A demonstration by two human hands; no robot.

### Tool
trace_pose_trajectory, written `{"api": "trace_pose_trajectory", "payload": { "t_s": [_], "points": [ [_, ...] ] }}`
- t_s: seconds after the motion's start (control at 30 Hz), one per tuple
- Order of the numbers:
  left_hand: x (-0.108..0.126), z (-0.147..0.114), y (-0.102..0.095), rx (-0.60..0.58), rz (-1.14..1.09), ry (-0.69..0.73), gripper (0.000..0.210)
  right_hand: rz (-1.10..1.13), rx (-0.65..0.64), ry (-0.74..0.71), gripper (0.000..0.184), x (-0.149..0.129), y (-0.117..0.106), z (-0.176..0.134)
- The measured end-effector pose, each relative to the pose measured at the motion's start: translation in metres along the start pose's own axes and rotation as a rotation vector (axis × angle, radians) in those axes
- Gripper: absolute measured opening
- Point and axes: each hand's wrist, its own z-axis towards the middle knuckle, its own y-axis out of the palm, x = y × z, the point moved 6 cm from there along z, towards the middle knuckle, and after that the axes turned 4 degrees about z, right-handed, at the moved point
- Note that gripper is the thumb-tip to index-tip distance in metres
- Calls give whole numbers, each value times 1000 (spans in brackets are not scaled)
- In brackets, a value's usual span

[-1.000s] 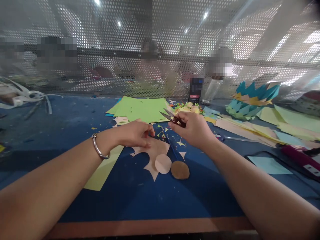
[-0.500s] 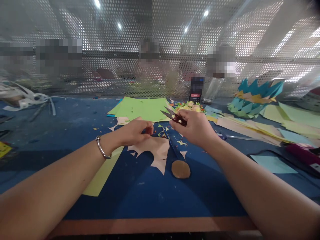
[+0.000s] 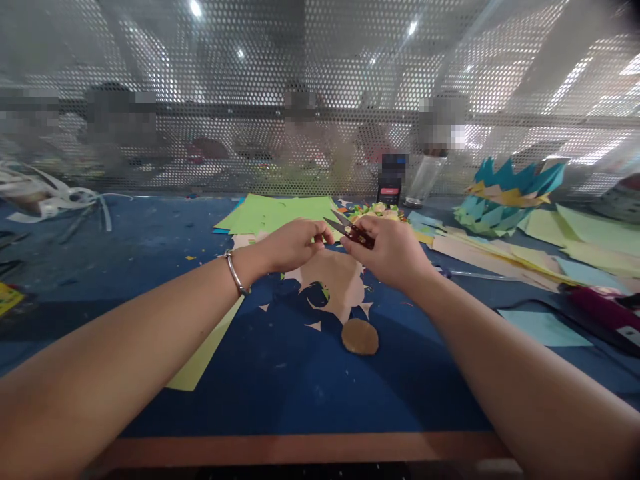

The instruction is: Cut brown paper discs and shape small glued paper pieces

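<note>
My right hand (image 3: 400, 253) grips a pair of small thread snips (image 3: 353, 233) with dark red-brown handles. Their two blades stand apart and point left, towards my left hand (image 3: 297, 245). The thumb and fingers of that left hand are closed at the top edge of a cream sheet of paper (image 3: 335, 277), which has curved, jagged cut-outs along its border. The exact pinch point is hidden by the fingers. Just below the sheet lies a round brown disc (image 3: 360, 337), and small pointed cream scraps (image 3: 315, 326) are scattered beside it.
Green sheets (image 3: 285, 217) are stacked behind my hands, near a heap of small coloured pieces (image 3: 377, 213). A phone (image 3: 390, 190) and a clear bottle (image 3: 425, 180) stand at the back. Right are a zigzag paper crown (image 3: 510, 197), paper strips (image 3: 480, 250) and a purple corded tool (image 3: 600, 307).
My left hand has shifted right and slightly away, carrying the cream sheet closer to the snips. The sheet has turned, and another scrap shows on the table. My right hand has barely moved.
</note>
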Motion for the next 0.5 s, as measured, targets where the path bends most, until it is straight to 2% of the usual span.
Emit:
{"api": "trace_pose_trajectory", "payload": {
  "t_s": [0.23,0.37,0.5],
  "points": [
    [-19,6,10,8,-132,-130,21,-27,1,36,31,5,1,2],
    [-24,15,11,117,-220,-181,24,-22,-11,19,30,6,2,3],
    [-19,22,1,173,-273,-168,22,-5,4,41,28,8,-1,3]
  ]
}}
